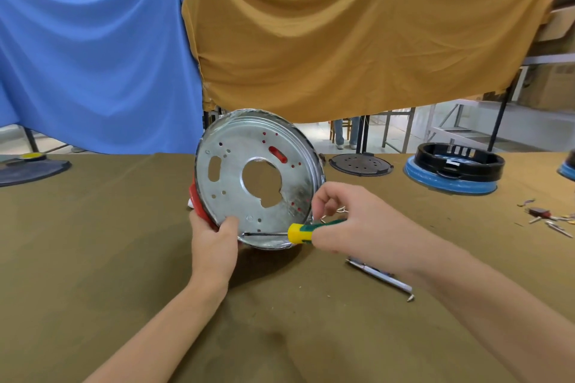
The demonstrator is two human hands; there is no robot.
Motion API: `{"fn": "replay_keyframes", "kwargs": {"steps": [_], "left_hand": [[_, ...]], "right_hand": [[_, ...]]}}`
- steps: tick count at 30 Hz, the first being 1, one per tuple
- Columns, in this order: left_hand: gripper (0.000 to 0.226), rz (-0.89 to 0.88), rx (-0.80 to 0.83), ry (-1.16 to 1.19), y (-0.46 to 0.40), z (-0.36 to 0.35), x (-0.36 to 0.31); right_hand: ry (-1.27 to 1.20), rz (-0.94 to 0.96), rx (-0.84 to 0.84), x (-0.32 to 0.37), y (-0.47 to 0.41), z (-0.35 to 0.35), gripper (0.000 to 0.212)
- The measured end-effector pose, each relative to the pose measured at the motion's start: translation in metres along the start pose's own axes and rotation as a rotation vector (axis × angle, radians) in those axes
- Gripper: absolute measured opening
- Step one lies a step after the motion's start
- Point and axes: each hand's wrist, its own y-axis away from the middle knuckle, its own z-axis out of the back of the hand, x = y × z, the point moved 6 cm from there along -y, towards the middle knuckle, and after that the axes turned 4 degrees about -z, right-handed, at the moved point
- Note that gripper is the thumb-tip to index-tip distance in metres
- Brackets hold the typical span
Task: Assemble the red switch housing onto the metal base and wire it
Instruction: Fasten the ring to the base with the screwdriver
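The left hand has its grip on the lower left edge of the round metal base: the thumb lies on the flat silver face, and the other fingers go behind, out of sight. The base stands tilted on its lower edge on the olive surface, with its face turned to the camera. Behind the base, at its left edge and just above the left hand, a part of the red housing shows, and red also shows through a slot and several small holes in the base. The right hand is at the lower right of the base, its grip closed around a screwdriver with a yellow and green handle. The thin shaft lies along the bottom rim of the base and points left. Below and to the right of the base a pen-like tool lies on the surface. Far right of the base are small metal pieces and a black ring on a blue pad.
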Motion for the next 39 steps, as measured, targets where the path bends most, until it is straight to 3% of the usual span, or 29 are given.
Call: {"fn": "replay_keyframes", "kwargs": {"steps": [5, 7, 9, 11, 14, 16, 17, 19, 21, 24, 27, 30, 32, 35, 39], "left_hand": [[0.053, 0.005, -0.003, 0.018, 0.0, -0.001, 0.001], [0.053, 0.001, -0.004, 0.02, 0.0, -0.001, 0.002], [0.052, 0.0, -0.024, 0.022, -0.002, 0.002, 0.002], [0.049, -0.003, -0.033, 0.011, -0.002, 0.002, 0.002], [0.059, -0.041, -0.01, -0.002, -0.002, -0.002, 0.0], [0.062, -0.048, -0.017, -0.006, -0.003, -0.003, 0.001], [0.058, -0.052, -0.031, -0.01, -0.004, -0.002, 0.001], [0.046, -0.078, -0.07, -0.028, -0.006, 0.003, 0.001], [0.038, -0.111, -0.09, -0.048, -0.007, 0.004, 0.001], [0.04, -0.132, -0.082, -0.067, -0.007, 0.003, 0.002], [0.04, -0.141, -0.092, -0.076, -0.008, 0.004, 0.003], [0.04, -0.133, -0.102, -0.059, -0.01, 0.005, 0.004], [0.039, -0.138, -0.109, -0.059, -0.011, 0.006, 0.004], [0.039, -0.157, -0.094, -0.081, -0.01, 0.005, 0.004], [0.04, -0.177, -0.076, -0.093, -0.01, 0.002, 0.003]], "right_hand": [[0.11, 0.226, -0.463, 0.008, 0.011, 0.011, 0.018], [0.2, 0.294, -0.546, 0.009, 0.015, 0.006, 0.023], [0.149, 0.333, -0.445, 0.004, 0.011, 0.004, 0.014], [0.041, 0.35, -0.299, -0.003, 0.006, 0.004, 0.021], [0.082, 0.415, -0.477, -0.01, 0.009, 0.006, 0.009], [0.199, 0.361, -0.648, -0.018, 0.01, 0.003, 0.029], [0.199, 0.327, -0.661, -0.024, 0.009, -0.001, 0.03], [0.054, 0.342, -0.56, -0.036, 0.006, -0.008, 0.006], [-0.015, 0.389, -0.486, -0.037, 0.007, -0.013, 0.025], [0.07, 0.47, -0.621, -0.029, 0.018, -0.013, 0.017], [0.215, 0.421, -0.694, -0.027, 0.021, -0.019, 0.039], [0.067, 0.472, -0.529, -0.029, 0.02, -0.027, 0.013], [-0.061, 0.49, -0.425, -0.029, 0.019, -0.028, 0.019], [-0.021, 0.478, -0.542, -0.03, 0.021, -0.023, 0.008], [0.135, 0.305, -0.615, -0.039, 0.017, -0.028, 0.041]]}}
